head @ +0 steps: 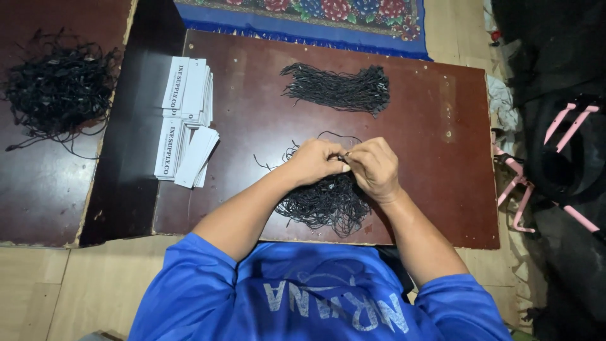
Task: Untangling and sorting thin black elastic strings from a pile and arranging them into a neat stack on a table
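My left hand (315, 161) and my right hand (374, 167) meet fingertip to fingertip over a loose pile of black strings (325, 203) on a dark brown board (429, 158). Both pinch a thin black string with a small fastener between them; its loop arcs up behind the hands. A tidy bundle of black strings (341, 88) lies farther back on the board. Two stacks of white paper tags (186, 120) sit at the board's left edge.
A second brown board at the left carries a tangled heap of black strings (57, 88). A blue floral rug (315, 16) lies beyond the board. Black bags and pink plastic hangers (555, 151) crowd the right side. Tan tiled floor surrounds everything.
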